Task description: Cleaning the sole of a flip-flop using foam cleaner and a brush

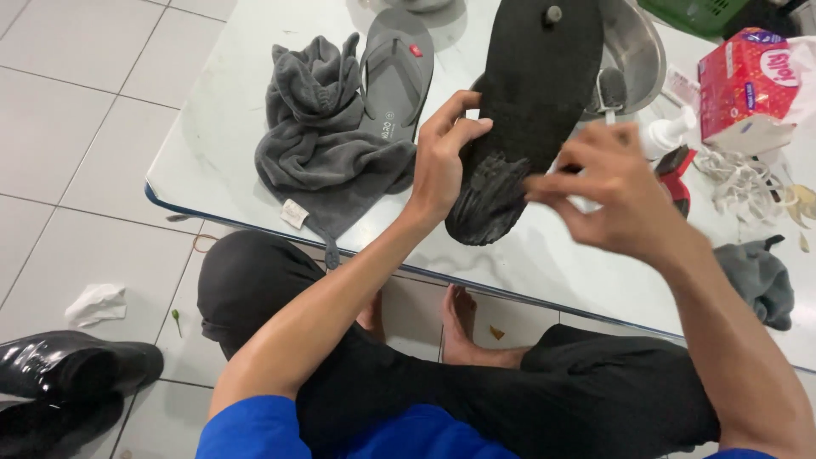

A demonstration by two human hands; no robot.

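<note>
head view: left hand (pixel 444 161) is wrapped around the edge of a black flip-flop (pixel 524 110), holding it sole-up over the glass tabletop (pixel 212 136), heel end dipping toward the near edge. right hand (pixel 614 191) is blurry, fingers bunched at the worn heel, pinching something white i can't make out. the other grey flip-flop (pixel 396 72) lies strap-up beside a crumpled grey towel (pixel 319 144). steel bowl (pixel 637 47) sits behind the held sandal, red tissue box (pixel 748 81) off to the right, black shoes (pixel 68 374) on the floor
</note>
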